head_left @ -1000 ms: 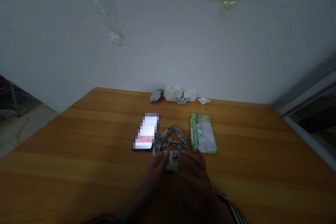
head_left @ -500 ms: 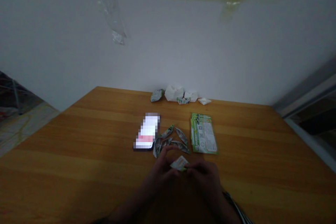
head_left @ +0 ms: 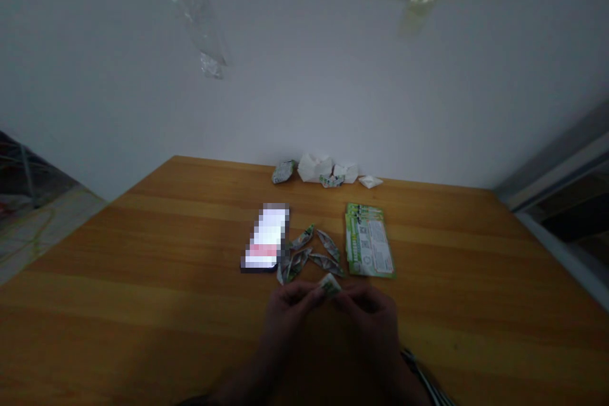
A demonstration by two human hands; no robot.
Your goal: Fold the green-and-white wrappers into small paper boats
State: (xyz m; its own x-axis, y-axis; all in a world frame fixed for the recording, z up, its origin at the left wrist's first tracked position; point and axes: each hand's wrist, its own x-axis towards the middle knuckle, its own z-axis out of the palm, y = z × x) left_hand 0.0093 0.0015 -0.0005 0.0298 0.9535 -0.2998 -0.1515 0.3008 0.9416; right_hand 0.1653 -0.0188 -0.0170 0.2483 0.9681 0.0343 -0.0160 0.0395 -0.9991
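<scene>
A small folded piece of paper (head_left: 330, 285), white with green print, is pinched between my two hands above the near part of the table. My left hand (head_left: 291, 307) grips its left side with thumb and fingers. On its right side the fingers of my right hand (head_left: 370, 312) are closed on it. Just beyond the hands lie several folded paper pieces (head_left: 326, 264), narrow and pointed, in a loose cluster. To the right of these rests a stack of green-and-white printed leaflets (head_left: 372, 247).
A phone (head_left: 266, 238) with a lit, blurred screen lies left of the folded pieces. Along the wall sit crumpled white paper (head_left: 314, 168), a crumpled printed paper (head_left: 284, 172) and a small white folded paper (head_left: 370, 181). The wooden table (head_left: 157, 235) meets a wall (head_left: 304, 89) with tape on it.
The paper in my hands has been turned and now shows a smaller, greener face. My left fingers have drawn in closer around it. The things on the table stay put.
</scene>
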